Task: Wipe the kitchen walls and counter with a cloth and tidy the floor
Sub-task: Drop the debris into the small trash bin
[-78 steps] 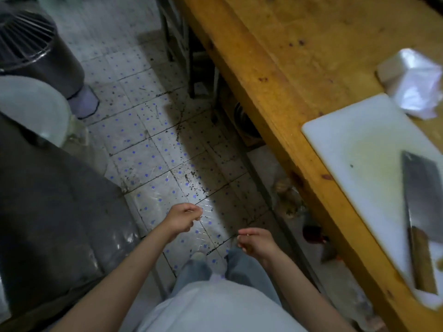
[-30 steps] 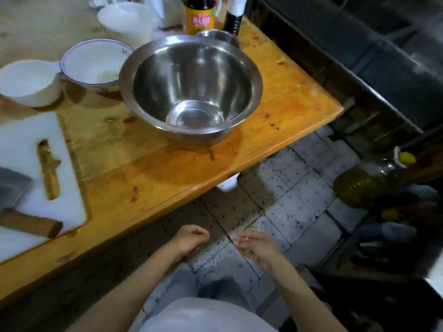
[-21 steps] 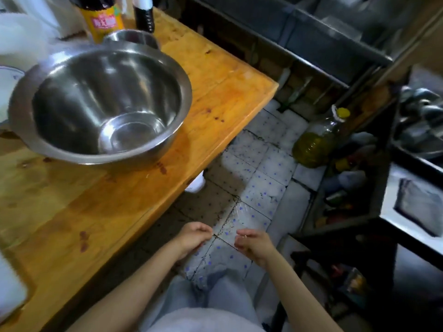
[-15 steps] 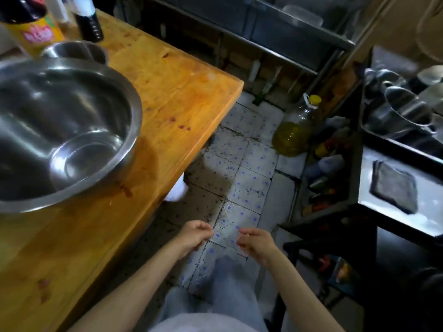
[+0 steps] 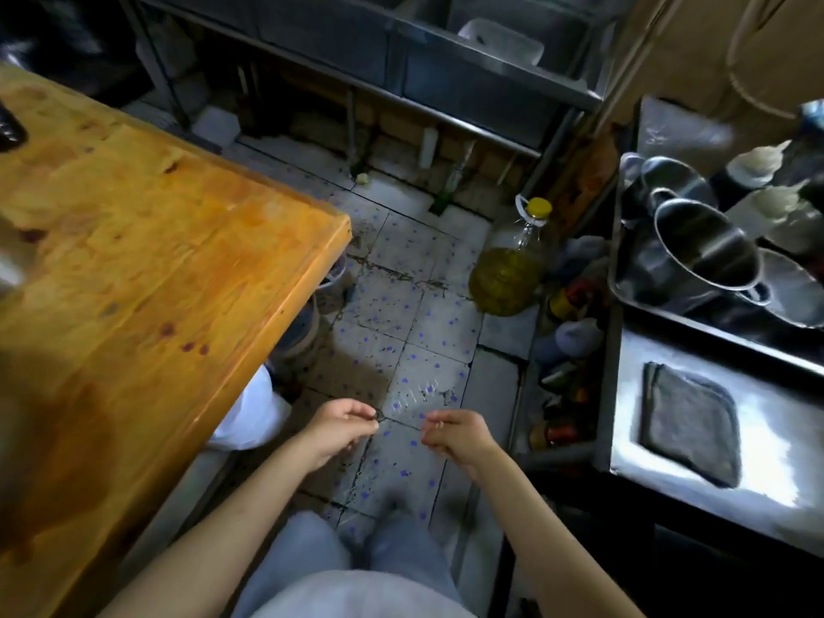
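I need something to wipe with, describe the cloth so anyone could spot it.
Look to the steel counter on the right. The cloth lies flat on it, just below the tray of steel pots. It is the only dark grey, folded, soft thing there.

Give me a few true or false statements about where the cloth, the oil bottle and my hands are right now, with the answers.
1. The grey cloth lies on the steel counter. True.
2. The left hand holds the cloth. False: neither the left nor the right hand touches it.
3. The oil bottle stands on the wooden table. False: it stands on the floor.
4. The oil bottle's cap is yellow. True.
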A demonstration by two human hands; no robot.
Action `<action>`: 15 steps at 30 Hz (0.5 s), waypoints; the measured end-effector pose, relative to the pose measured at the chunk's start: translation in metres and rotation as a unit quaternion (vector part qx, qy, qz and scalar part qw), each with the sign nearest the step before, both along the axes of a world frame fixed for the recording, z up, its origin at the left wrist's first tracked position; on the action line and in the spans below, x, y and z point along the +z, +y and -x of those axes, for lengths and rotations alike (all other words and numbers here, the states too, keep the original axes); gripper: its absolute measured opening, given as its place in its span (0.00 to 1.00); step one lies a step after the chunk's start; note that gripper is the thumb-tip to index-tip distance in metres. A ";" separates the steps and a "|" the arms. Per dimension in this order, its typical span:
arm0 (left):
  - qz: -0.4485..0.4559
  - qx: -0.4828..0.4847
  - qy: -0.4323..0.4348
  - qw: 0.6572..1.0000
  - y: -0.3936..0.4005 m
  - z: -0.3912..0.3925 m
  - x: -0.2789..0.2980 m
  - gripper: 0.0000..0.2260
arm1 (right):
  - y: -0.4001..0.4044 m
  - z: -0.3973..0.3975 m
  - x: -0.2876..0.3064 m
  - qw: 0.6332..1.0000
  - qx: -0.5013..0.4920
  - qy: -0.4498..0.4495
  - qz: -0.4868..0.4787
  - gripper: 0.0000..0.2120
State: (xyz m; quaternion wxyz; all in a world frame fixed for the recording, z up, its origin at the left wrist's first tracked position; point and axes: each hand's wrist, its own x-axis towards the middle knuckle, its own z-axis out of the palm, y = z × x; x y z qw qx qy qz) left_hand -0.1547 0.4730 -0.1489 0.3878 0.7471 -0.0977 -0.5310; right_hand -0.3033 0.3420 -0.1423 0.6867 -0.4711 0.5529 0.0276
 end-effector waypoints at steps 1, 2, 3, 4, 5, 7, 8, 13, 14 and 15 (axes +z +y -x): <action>-0.002 0.008 -0.001 1.000 -0.012 -0.004 -0.001 0.06 | -0.013 -0.005 0.000 1.000 -0.002 -0.002 -0.001 0.11; -0.003 0.016 -0.003 1.000 -0.024 -0.009 -0.002 0.06 | -0.026 -0.010 -0.001 1.000 -0.005 -0.004 -0.004 0.11; -0.003 0.023 -0.005 1.000 -0.036 -0.014 -0.002 0.06 | -0.038 -0.015 -0.001 1.000 -0.006 -0.006 -0.009 0.11; -0.002 0.027 -0.006 1.000 -0.048 -0.020 -0.003 0.07 | -0.050 -0.020 -0.001 1.000 -0.005 -0.007 -0.012 0.11; -0.001 0.030 -0.005 1.000 -0.060 -0.027 -0.003 0.07 | -0.062 -0.026 -0.002 1.000 -0.006 -0.008 -0.014 0.11; -0.002 0.025 -0.003 1.000 -0.084 -0.041 -0.003 0.08 | -0.084 -0.037 -0.004 1.000 -0.010 -0.007 -0.018 0.11; -0.004 0.018 -0.007 1.000 -0.095 -0.048 -0.004 0.08 | -0.095 -0.042 -0.006 1.000 -0.015 -0.002 -0.016 0.12; -0.006 -0.030 -0.018 0.999 -0.158 -0.086 -0.007 0.11 | -0.149 -0.078 -0.011 0.998 -0.055 0.008 -0.013 0.13; -0.011 -0.041 -0.018 0.999 -0.170 -0.094 -0.009 0.11 | -0.158 -0.086 -0.010 0.998 -0.062 0.013 -0.008 0.13; -0.014 -0.051 -0.016 0.998 -0.182 -0.102 -0.009 0.11 | -0.167 -0.093 -0.008 0.998 -0.067 0.019 -0.004 0.13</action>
